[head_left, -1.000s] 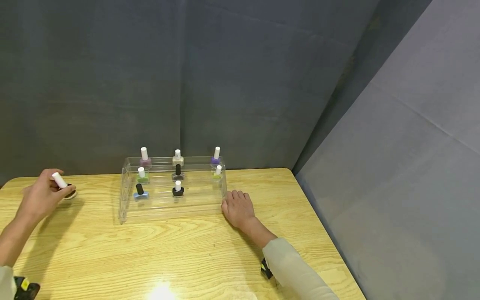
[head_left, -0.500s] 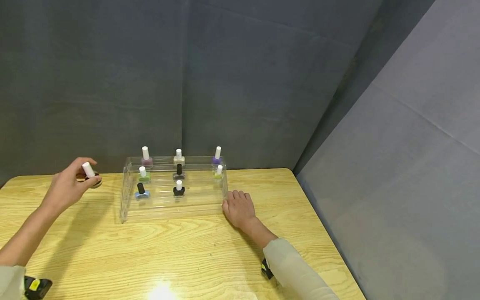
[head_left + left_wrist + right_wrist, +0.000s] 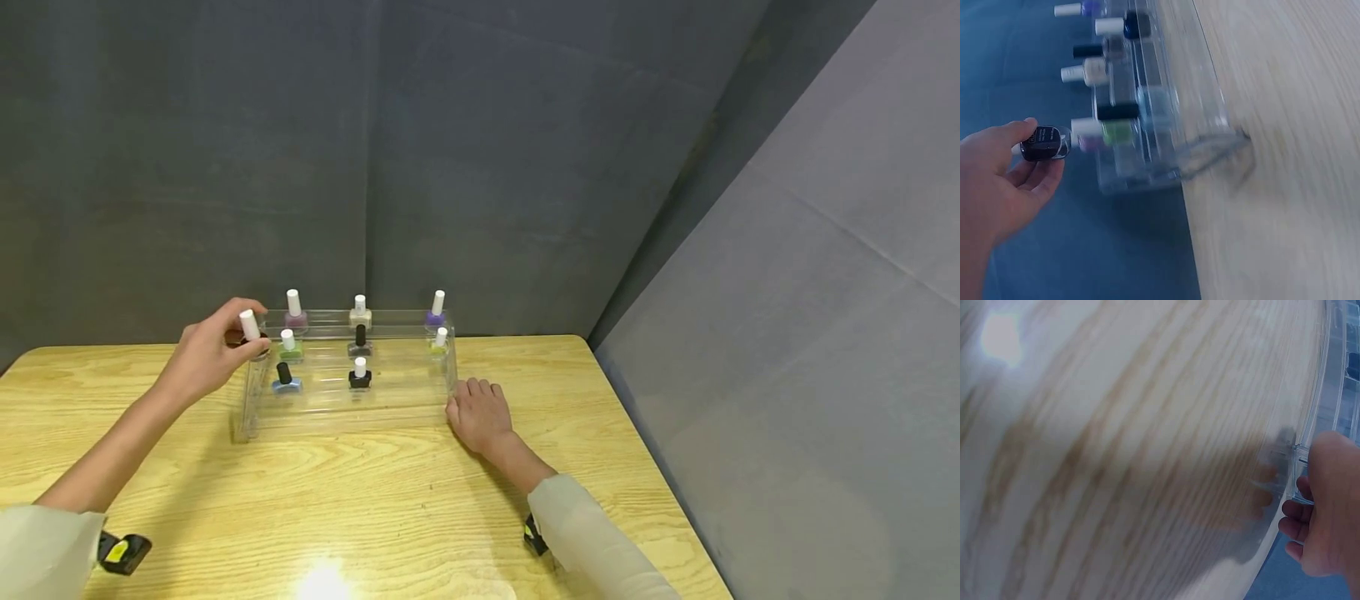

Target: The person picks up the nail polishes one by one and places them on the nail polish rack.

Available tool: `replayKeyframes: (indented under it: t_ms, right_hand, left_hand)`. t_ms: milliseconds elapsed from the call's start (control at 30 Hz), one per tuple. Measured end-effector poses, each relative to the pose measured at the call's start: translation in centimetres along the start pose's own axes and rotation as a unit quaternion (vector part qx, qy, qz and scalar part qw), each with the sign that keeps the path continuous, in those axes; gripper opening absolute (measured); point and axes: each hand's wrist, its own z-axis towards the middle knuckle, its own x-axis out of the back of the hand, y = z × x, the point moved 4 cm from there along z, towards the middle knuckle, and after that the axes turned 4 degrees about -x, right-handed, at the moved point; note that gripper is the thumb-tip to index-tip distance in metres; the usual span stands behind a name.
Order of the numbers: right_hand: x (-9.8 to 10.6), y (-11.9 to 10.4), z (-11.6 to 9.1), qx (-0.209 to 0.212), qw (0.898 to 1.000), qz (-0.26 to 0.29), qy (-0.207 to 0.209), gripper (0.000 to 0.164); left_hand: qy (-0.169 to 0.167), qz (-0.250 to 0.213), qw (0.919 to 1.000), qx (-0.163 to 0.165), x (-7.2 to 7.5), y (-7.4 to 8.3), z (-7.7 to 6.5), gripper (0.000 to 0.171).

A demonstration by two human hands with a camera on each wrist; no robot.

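My left hand (image 3: 210,350) pinches a dark nail polish bottle (image 3: 1043,144) with a white cap between thumb and fingers. It is above the left end of a clear stepped nail polish rack (image 3: 300,421). A green bottle (image 3: 292,349) and a pale purple bottle (image 3: 296,319) stand close beside the held one. A light blue bottle (image 3: 287,385) with a black cap sits on the front step. At the rack's right front corner, my right hand (image 3: 480,415) grips the clear end, fingers curled at its edge in the right wrist view.
Several more bottles stand on the steps: a black one (image 3: 360,379), a cream one (image 3: 360,318), a purple one (image 3: 435,317) and a yellow-green one (image 3: 439,345). The wooden table (image 3: 405,517) ends at a dark curtain (image 3: 480,167) behind, with a grey panel (image 3: 810,375) at right.
My left hand has carried the dark bottle up and rightward from the table's left side to the rack's left end. My right hand has stayed at the rack's corner.
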Motion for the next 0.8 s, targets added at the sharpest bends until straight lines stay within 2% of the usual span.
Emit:
replayKeyframes:
  t_ms: [167, 333, 600, 800]
  right_hand:
    - [0.5, -0.1, -0.1, -0.005, 1.000, 0.002, -0.016, 0.031]
    - [0.5, -0.1, -0.2, -0.002, 1.000, 0.000, -0.015, 0.032]
    - [0.5, -0.1, -0.4, 0.007, 1.000, 0.011, 0.010, 0.031]
    - [0.5, -0.1, -0.4, 0.000, 1.000, 0.005, -0.002, 0.031]
  left_hand:
    - [-0.013, -0.027, 0.9995, -0.007, -1.5, 2.0, 1.2, 0.041]
    - [-0.031, -0.045, 0.9983, -0.018, -3.5, 3.7, 2.4, 0.039]
    - [-0.044, -0.060, 0.9963, -0.042, -6.5, 5.4, 3.8, 0.039]
    - [-0.055, -0.108, 0.9920, -0.037, -8.3, 6.3, 4.6, 0.041]
